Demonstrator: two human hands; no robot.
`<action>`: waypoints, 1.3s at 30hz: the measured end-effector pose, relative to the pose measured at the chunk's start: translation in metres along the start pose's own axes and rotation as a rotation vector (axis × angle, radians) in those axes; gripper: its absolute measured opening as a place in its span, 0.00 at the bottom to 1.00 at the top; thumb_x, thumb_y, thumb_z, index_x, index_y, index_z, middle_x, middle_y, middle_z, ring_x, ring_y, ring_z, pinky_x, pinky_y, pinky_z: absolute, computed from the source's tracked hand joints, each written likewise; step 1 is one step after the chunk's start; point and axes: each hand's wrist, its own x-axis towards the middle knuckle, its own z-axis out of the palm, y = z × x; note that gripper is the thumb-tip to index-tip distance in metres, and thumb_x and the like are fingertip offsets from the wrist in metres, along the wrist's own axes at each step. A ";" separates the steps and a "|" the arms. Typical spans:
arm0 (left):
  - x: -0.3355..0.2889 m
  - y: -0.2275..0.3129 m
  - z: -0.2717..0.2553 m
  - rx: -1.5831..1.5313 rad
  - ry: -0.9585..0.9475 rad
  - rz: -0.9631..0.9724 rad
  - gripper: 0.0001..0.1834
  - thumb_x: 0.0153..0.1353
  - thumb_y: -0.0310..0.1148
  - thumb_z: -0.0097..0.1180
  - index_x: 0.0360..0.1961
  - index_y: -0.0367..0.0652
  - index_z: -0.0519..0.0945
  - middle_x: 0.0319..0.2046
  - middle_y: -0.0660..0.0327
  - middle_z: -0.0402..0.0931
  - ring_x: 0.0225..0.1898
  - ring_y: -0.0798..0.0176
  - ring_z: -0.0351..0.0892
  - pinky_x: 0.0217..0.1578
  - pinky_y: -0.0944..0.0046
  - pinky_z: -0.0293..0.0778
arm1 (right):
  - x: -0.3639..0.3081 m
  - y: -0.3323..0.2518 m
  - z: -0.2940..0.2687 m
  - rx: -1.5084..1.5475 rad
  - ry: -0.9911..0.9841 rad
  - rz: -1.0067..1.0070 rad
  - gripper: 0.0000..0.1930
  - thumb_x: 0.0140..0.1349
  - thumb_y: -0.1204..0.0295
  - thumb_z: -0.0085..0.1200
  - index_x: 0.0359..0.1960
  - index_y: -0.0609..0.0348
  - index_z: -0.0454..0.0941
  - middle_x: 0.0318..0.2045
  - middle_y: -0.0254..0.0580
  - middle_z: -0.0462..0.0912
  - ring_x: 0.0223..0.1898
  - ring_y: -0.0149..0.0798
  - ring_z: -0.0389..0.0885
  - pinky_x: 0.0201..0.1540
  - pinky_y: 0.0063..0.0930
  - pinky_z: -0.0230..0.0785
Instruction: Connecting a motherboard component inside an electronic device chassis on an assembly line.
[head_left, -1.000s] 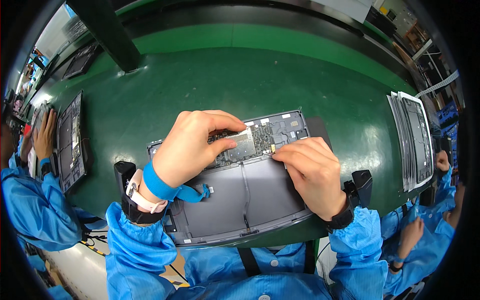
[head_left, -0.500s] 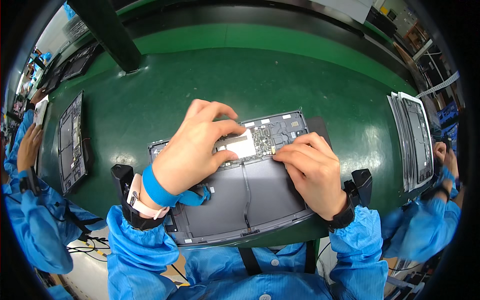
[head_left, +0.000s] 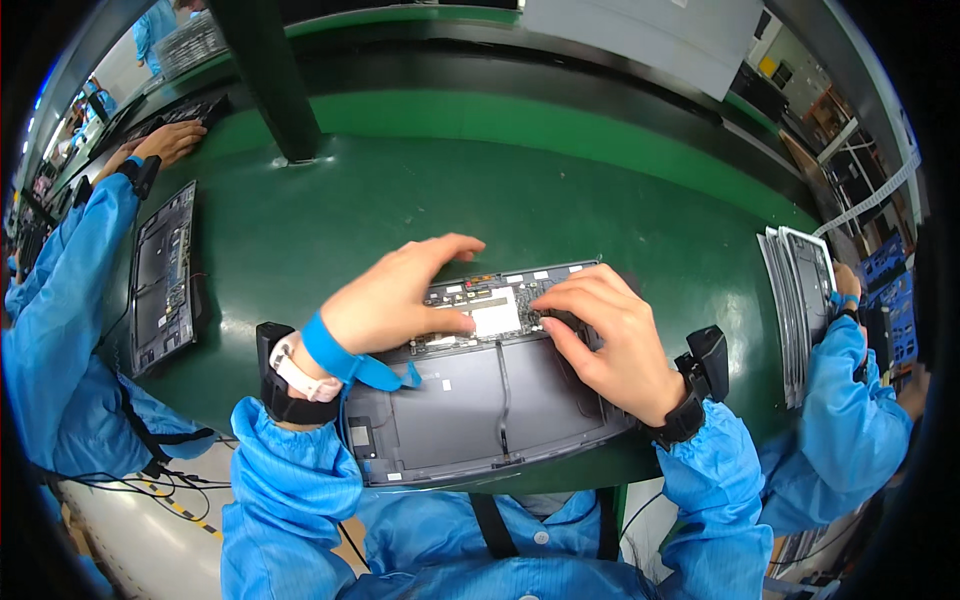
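An opened grey device casing (head_left: 450, 420), like that of a laptop or tablet, lies on the green bench in front of me. A circuit board (head_left: 527, 312) with a silver-white plate (head_left: 495, 317) runs along its far part. Over the board's left part is my left hand (head_left: 390, 292), open, the thumb tip at the plate's left edge and the fingers stretched toward the far rim. My right hand (head_left: 622, 345) has thumb and forefinger brought together over the board, right of the plate. Anything between those fingertips is too small to see. A dark flat cable (head_left: 503, 400) crosses the casing.
Another opened casing (head_left: 165, 280) lies on the bench at left. Several stacked panels (head_left: 790, 310) stand at right. A dark post (head_left: 262, 85) rises from the far left of the bench (head_left: 420, 190). Co-workers' blue sleeves (head_left: 75, 280) are at both sides.
My left fingers have spread away from the plate toward the far rim. My right fingertips have shifted farther up the board. At left, a co-worker's hand has moved to the far casings.
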 end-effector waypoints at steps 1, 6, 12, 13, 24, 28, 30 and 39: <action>-0.003 -0.003 -0.009 -0.158 0.034 -0.029 0.32 0.48 0.30 0.62 0.56 0.40 0.66 0.51 0.54 0.69 0.55 0.55 0.67 0.56 0.59 0.62 | 0.008 -0.002 0.002 0.025 -0.057 -0.054 0.08 0.49 0.79 0.55 0.32 0.60 0.77 0.31 0.41 0.79 0.37 0.43 0.75 0.42 0.33 0.67; -0.013 -0.037 -0.035 -0.675 0.371 -0.158 0.20 0.58 0.32 0.52 0.51 0.34 0.70 0.45 0.54 0.74 0.50 0.62 0.72 0.50 0.65 0.67 | 0.045 -0.002 0.032 0.048 -0.273 -0.346 0.12 0.48 0.80 0.52 0.37 0.59 0.77 0.37 0.38 0.76 0.42 0.41 0.72 0.43 0.32 0.65; 0.000 -0.069 -0.016 -0.625 0.613 -0.260 0.14 0.59 0.32 0.51 0.45 0.36 0.73 0.39 0.56 0.77 0.38 0.66 0.77 0.38 0.69 0.71 | 0.057 -0.007 0.057 -0.107 -0.364 -0.501 0.19 0.46 0.80 0.54 0.43 0.52 0.78 0.41 0.37 0.75 0.43 0.38 0.71 0.44 0.31 0.65; 0.003 -0.070 -0.015 -0.603 0.607 -0.284 0.14 0.60 0.32 0.51 0.44 0.36 0.74 0.39 0.56 0.78 0.37 0.66 0.77 0.37 0.69 0.71 | 0.056 -0.005 0.057 -0.104 -0.362 -0.516 0.19 0.46 0.80 0.54 0.43 0.52 0.78 0.40 0.37 0.75 0.43 0.39 0.71 0.44 0.31 0.65; 0.008 -0.080 -0.013 -0.573 0.654 -0.294 0.12 0.56 0.31 0.53 0.38 0.33 0.76 0.32 0.56 0.80 0.32 0.66 0.79 0.31 0.69 0.74 | 0.056 -0.003 0.062 -0.067 -0.316 -0.575 0.13 0.46 0.75 0.57 0.37 0.54 0.78 0.38 0.34 0.76 0.44 0.39 0.72 0.45 0.32 0.66; 0.008 -0.083 -0.012 -0.573 0.646 -0.278 0.12 0.55 0.30 0.54 0.38 0.33 0.76 0.31 0.56 0.80 0.31 0.67 0.79 0.31 0.69 0.74 | 0.056 -0.002 0.062 -0.097 -0.308 -0.611 0.12 0.46 0.74 0.58 0.36 0.54 0.78 0.38 0.34 0.76 0.44 0.40 0.72 0.45 0.32 0.66; 0.008 -0.083 -0.013 -0.572 0.648 -0.271 0.12 0.55 0.30 0.55 0.37 0.33 0.77 0.31 0.57 0.80 0.31 0.67 0.79 0.30 0.69 0.74 | 0.055 -0.003 0.062 -0.081 -0.312 -0.589 0.12 0.46 0.74 0.58 0.35 0.55 0.79 0.38 0.35 0.76 0.44 0.40 0.72 0.45 0.32 0.66; 0.014 -0.091 -0.005 -0.559 0.663 -0.253 0.09 0.55 0.27 0.54 0.35 0.32 0.77 0.29 0.57 0.79 0.29 0.68 0.79 0.28 0.70 0.75 | 0.042 0.004 0.012 0.073 0.123 -0.202 0.12 0.47 0.83 0.53 0.35 0.60 0.77 0.39 0.43 0.78 0.44 0.44 0.76 0.47 0.34 0.68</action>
